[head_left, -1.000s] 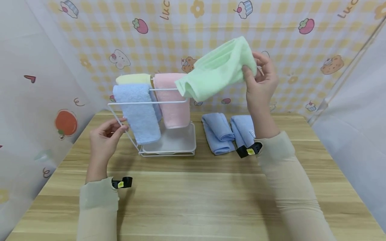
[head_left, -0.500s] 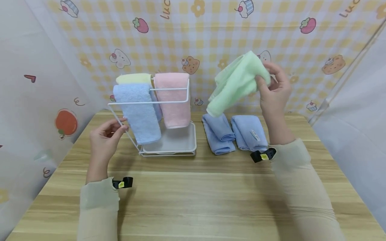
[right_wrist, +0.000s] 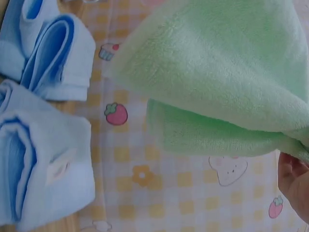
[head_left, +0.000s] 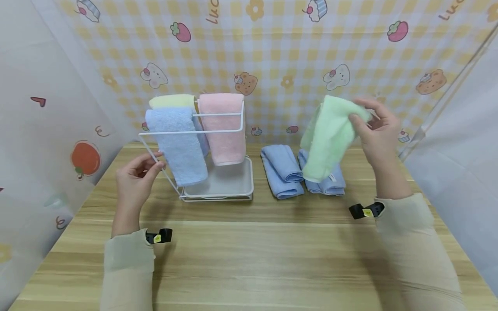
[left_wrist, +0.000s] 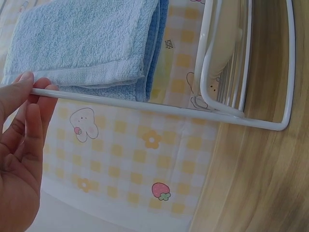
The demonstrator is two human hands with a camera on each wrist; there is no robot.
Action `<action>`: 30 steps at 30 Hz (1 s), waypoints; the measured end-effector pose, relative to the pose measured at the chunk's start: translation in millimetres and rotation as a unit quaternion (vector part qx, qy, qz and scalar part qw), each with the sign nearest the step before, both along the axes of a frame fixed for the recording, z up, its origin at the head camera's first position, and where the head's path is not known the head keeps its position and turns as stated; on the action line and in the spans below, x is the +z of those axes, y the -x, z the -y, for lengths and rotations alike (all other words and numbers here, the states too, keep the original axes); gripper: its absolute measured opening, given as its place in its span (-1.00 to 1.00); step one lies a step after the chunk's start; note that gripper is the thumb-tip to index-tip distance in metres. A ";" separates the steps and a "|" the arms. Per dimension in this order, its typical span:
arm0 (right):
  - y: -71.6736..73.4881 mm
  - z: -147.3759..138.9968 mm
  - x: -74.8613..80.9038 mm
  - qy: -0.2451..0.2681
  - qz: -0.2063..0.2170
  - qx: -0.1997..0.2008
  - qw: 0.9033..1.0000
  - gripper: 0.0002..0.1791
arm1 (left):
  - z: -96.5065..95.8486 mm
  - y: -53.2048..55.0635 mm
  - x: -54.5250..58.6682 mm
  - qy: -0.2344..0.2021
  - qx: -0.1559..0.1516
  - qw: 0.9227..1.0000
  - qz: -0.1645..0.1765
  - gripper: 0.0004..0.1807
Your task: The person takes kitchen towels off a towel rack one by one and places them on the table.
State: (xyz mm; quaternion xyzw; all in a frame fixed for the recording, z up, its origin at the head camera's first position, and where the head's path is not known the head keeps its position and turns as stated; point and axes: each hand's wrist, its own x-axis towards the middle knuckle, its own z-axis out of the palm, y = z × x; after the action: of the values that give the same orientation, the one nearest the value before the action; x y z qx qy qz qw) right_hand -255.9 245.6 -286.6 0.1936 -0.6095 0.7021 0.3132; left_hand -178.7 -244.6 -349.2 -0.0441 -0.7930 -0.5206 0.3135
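My left hand pinches the slanted side wire of a white rack, its thumb and fingers also visible on the wire in the left wrist view. Over the rack's bars hang a blue towel, a pink towel and a yellow towel. A light green towel dangles from my right hand, pinched between thumb and fingers near its upper corner. Its lower edge overlaps a folded blue towel in the head view. In the right wrist view the green towel spreads wide, and most of the hand is out of frame.
Another folded blue towel lies on the wooden table, left of the partly covered one. A grey tray forms the rack's base. Behind stands a yellow checked cloth backdrop.
My right hand has moved right and down, carrying the green towel from beside the rack to above the right folded blue towel. The left hand and rack have stayed put.
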 end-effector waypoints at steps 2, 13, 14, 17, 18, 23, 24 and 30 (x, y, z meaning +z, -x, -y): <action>-2.4 -6.7 -1.3 -0.001 0.006 0.003 1.000 -0.69 | 0.1 -0.1 -0.3 0.003 0.003 1.000 0.003 -0.79; -15.1 -46.7 -9.9 -0.022 0.056 0.030 0.998 -0.70 | 1.7 -2.0 2.4 0.006 -0.011 1.000 0.005 -0.77; -15.6 -50.0 -10.7 -0.029 0.065 0.029 0.997 -0.71 | 1.8 -2.3 2.8 0.009 -0.010 1.000 0.007 -0.76; -16.9 -59.0 -13.4 -0.060 0.098 0.021 0.993 -0.73 | 2.1 -2.4 2.6 0.006 -0.011 1.000 0.008 -0.78; -17.1 -61.9 -14.4 -0.075 0.110 0.018 0.991 -0.74 | 2.2 -2.3 2.5 0.004 -0.010 1.000 0.010 -0.78; -21.1 -76.9 -18.6 -0.216 0.185 -0.041 0.958 -0.77 | 2.0 -0.6 2.6 0.003 -0.003 1.000 0.018 -0.81; -22.1 -79.9 -19.4 -0.241 0.197 -0.048 0.949 -0.77 | 2.0 -0.4 2.4 0.004 0.000 1.000 0.020 -0.80; -28.1 -98.8 -17.3 -0.273 0.243 -0.041 0.930 -0.76 | 2.3 0.2 2.1 0.005 0.003 1.000 0.020 -0.79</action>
State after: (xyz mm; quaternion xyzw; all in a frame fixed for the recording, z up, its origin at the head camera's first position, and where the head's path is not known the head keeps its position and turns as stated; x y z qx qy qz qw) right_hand -227.8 344.4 -303.9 0.0703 -0.8426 0.5205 0.1189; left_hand -178.9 -246.9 -347.2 -0.0329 -0.8020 -0.5160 0.2991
